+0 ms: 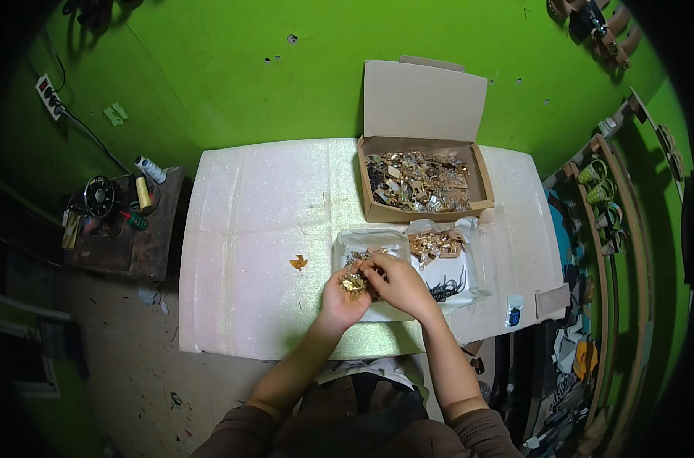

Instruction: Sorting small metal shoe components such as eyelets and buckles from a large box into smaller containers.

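My left hand [344,304], palm up, is cupped around a small heap of shiny gold-coloured metal pieces [353,284]. Over that palm, my right hand [400,281] has its thumb and fingers pinched together at the heap; what they hold is too small to make out. Both hands are above the near part of a white-lined tray [339,248], which has more small metallic pieces in it. Just right of it, a second white-lined tray [477,271] holds gold and tan pieces [436,246] at its back and a bunch of black strips [448,287] near its front.
An open cardboard box [423,214] full of mixed metallic pieces stands behind the trays. On the pale shiny tabletop [255,267] lies an orange-brown scrap [298,262]. A small dark table [137,256] with thread spools is at left; a wooden rack [603,267] with sandals stands right.
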{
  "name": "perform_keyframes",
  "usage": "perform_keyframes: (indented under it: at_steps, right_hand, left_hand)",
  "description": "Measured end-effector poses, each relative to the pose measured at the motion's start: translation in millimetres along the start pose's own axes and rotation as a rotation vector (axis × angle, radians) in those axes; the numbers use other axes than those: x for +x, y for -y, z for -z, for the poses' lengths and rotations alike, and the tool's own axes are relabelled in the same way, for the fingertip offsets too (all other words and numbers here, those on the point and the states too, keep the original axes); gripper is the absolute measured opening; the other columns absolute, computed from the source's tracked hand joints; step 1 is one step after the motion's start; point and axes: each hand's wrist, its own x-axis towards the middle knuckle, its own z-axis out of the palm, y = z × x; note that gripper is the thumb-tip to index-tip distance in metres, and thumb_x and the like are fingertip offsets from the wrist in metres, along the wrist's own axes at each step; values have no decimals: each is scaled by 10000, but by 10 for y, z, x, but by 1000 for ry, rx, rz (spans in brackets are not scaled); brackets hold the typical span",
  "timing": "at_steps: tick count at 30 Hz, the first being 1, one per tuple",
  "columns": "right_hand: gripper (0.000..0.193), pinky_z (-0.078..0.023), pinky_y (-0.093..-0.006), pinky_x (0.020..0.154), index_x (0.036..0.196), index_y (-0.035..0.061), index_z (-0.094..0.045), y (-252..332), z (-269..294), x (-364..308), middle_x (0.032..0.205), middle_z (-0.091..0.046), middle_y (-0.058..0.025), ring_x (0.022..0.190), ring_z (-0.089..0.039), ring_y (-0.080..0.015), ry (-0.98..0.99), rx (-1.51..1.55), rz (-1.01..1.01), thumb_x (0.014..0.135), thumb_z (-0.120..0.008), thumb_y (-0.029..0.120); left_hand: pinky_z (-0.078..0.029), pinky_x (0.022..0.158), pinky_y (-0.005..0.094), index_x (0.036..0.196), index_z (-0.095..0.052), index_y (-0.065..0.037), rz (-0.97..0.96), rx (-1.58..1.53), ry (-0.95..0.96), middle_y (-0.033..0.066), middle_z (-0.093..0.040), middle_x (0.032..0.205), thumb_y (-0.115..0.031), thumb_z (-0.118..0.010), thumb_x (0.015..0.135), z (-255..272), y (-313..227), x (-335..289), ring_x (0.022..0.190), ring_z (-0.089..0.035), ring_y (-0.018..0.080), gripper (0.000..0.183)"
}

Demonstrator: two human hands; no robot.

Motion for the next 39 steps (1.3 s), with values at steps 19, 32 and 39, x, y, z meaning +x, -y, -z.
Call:
perform_keyframes:
  at_steps: [19,32,39]
  right_hand:
    - [111,-430,-290,592,814,11,-577,-76,-198,-330,758,-543,-104,650,-537,-203,-282,176,-81,756,-569,106]
    - [170,-442,-276,638,883,-6,-591,-320,-219,-343,817,-595,-135,688,-566,-194,-381,245,-198,783,-545,124]
    - [195,-450,-309,680,937,24,-587,-23,-288,-366,880,-580,-119,771,-574,-258,-385,76,-20,770,-555,118]
  left_hand:
    - [-407,881,380,912,-494,1,17,-42,-79,118,-533,907,-133,-332,858,-14,-112,-85,890,-517,227,218]
    - [-420,898,375,921,-499,10,52,-32,2,112,-534,923,-123,-375,857,-16,-188,-153,913,-527,218,192]
    - [-414,893,348,891,-508,0,84,9,-27,111,-541,897,-128,-376,862,7,-154,-131,897,-524,213,187]
